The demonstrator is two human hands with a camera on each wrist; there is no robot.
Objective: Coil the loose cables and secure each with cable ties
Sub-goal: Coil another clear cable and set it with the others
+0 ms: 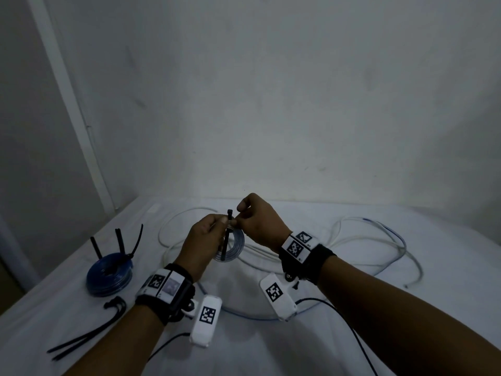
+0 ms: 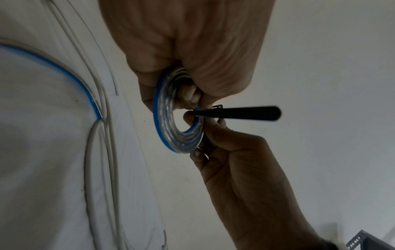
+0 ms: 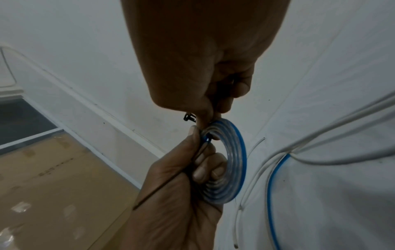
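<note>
A small coil of clear, blue-edged cable (image 1: 235, 246) is held up above the table. My left hand (image 1: 221, 223) grips the coil's left side, its fingers curled through the ring (image 3: 205, 169). A black cable tie (image 1: 225, 240) runs upright across the coil, its head sticking out on top (image 3: 189, 117) and its tail lying along my left palm (image 3: 169, 184). My right hand (image 1: 240, 215) pinches the tie at the top of the coil (image 2: 169, 121) between thumb and forefinger. In the left wrist view the tie (image 2: 245, 113) points right, out of the ring.
A blue coil (image 1: 109, 275) bound with black ties lies at the left, spare black ties (image 1: 86, 335) in front of it. Loose white cable (image 1: 366, 240) sprawls over the white-covered table (image 1: 352, 335); a blue-striped cable (image 1: 244, 317) curves under my wrists. A wall stands close behind.
</note>
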